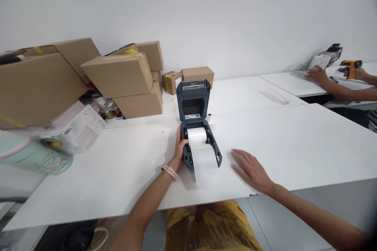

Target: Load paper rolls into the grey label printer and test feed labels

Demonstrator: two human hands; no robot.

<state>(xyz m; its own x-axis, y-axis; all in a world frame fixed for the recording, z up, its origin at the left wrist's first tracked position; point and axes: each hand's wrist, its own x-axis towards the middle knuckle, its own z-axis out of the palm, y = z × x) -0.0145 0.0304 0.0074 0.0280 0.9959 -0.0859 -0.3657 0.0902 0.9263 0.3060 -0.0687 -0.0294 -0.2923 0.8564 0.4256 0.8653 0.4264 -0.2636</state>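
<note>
A dark grey label printer [196, 133] stands open on the white table [294, 145], its lid tilted back. A white paper roll [196, 135] lies inside, and a strip of white paper [204, 161] runs out over the front. My left hand [179, 146] grips the printer's left side, with a pink watch on the wrist. My right hand [250, 169] hovers just above the table to the right of the printer, fingers stretched out and slightly blurred, holding nothing.
Cardboard boxes [118, 74] are piled at the back left, with packaged goods [73, 129] in front of them. Two small boxes [197, 74] stand behind the printer. At the far right another person's hands [318, 74] work with a yellow scanner [350, 66].
</note>
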